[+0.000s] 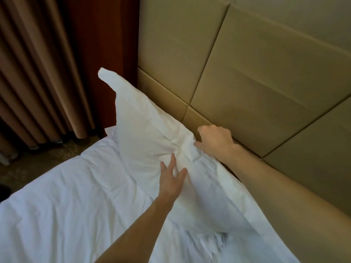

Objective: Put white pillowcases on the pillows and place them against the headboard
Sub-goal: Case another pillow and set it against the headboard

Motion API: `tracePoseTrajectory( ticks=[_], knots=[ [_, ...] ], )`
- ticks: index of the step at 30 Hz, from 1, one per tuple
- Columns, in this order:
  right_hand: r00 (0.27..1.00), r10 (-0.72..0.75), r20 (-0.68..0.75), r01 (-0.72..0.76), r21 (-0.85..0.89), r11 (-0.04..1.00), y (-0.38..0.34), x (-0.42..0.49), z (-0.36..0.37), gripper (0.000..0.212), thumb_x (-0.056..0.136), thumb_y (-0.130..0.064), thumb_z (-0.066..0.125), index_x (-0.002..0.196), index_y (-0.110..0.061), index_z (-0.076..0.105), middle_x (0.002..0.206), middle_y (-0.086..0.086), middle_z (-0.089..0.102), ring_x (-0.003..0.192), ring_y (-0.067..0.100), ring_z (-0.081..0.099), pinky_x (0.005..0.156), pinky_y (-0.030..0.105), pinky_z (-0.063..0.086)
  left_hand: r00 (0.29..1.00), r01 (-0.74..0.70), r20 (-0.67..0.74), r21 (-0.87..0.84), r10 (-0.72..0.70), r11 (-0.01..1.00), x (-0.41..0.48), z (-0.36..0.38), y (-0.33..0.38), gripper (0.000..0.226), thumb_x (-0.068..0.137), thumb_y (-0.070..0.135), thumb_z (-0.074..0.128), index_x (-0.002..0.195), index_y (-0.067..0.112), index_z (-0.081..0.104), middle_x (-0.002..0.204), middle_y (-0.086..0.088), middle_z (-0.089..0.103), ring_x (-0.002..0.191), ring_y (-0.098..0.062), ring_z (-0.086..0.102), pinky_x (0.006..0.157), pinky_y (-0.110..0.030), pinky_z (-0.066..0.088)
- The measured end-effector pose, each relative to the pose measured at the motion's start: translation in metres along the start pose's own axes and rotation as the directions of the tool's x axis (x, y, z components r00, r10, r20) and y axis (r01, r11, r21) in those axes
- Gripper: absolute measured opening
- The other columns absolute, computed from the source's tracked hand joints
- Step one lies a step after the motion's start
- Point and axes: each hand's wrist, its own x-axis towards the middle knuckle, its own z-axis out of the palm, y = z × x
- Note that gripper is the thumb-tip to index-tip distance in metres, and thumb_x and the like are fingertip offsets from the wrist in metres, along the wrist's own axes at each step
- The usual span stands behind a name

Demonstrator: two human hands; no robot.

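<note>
Curtain [38,73] in brown pleats at 10 o'clock of the view; dark red-brown panel [106,44] just beside it at 11; patterned carpet [38,158] at 9, under the curtain hem; white bed sheet [66,205] wrinkled, fills 7 to 8 o'clock. Pillow [148,133] already in its white pillowcase, centre of view, tilted, its long upper edge leaning on the headboard [266,82], one corner sticking up toward 11 o'clock, lower end running off toward 5. My left hand [171,179] comes in from 6 o'clock; fingers straight and spread wide, flat on the pillow face, pressing a dent in it; holding nothing. My right hand [214,139] at 2 o'clock from the left one, arm entering from 4; fingers curled over the pillow's top edge, thumb on the front of the fabric, gripping it; fingertips hidden behind the edge. Headboard is tan padded panels with dark seams, fills 12 to 4 o'clock, touching the pillow.
</note>
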Motion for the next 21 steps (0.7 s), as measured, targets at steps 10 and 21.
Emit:
tracePoseTrajectory(
  ticks=[10,21],
  knots=[
    [0.894,0.125,0.429,-0.143,0.009,0.99,0.054,-0.083,0.038,0.03,0.085,-0.047,0.067,0.088,-0.022,0.051,0.084,-0.002,0.06,0.074,0.018,0.059,0.063,0.031,0.046,0.933,0.32,-0.217,0.136,-0.287,0.938,-0.005,0.024,-0.032,0.073,0.079,0.069,0.061,0.118,0.007,0.055,0.115,-0.01,0.063,0.107,-0.031,0.06,0.093,-0.043,0.051],
    [0.99,0.139,0.015,-0.14,0.065,0.988,0.075,-0.094,0.029,0.019,0.091,-0.014,0.054,0.075,-0.021,0.051,0.073,-0.001,0.056,0.069,0.026,0.055,0.058,0.032,0.039,0.929,-0.012,-0.368,0.05,0.03,0.999,-0.033,0.022,0.018,0.025,0.09,0.019,0.037,0.066,0.014,0.034,0.06,-0.003,0.037,0.057,-0.018,0.034,0.056,-0.036,0.031]
  ],
)
